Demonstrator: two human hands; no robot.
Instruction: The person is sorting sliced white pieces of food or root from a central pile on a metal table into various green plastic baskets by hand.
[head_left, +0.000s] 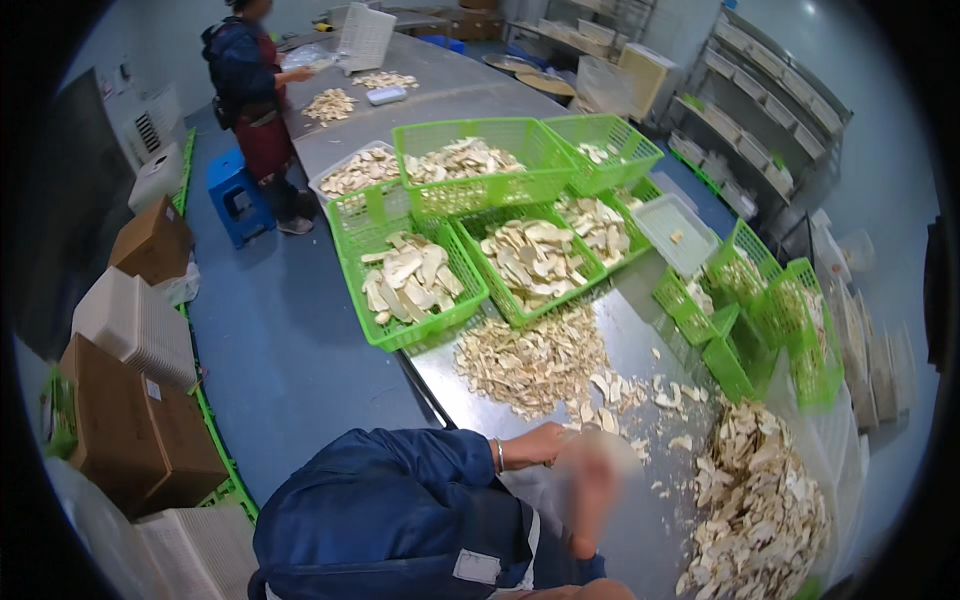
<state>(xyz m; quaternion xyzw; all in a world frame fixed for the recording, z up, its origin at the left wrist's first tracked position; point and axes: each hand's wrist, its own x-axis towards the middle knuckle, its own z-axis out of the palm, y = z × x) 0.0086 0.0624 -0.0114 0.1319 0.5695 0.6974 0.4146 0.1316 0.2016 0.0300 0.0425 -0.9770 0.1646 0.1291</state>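
Note:
My left hand (538, 445), with a light bracelet at the wrist, is above the metal table, its fingers curled. My right hand (595, 480) is close beside it under a heavy blur. Whether either hand holds a slice is hidden. Pale dried slices (604, 418), which look like mushroom, lie just beyond my fingers. Further on is a broad heap of small broken pieces (532, 358). Larger slices fill a green plastic basket (352, 255) and another basket (517, 315) behind that heap. A tall pile of slices (757, 502) stands to the right.
More green baskets (487, 196) stand across the table, others (739, 364) at the right edge. A white tray (679, 251) rests near them. Across the table, a person (255, 90) stands by a blue stool (234, 196). Cardboard boxes (112, 427) and stacked white trays (139, 319) line the left.

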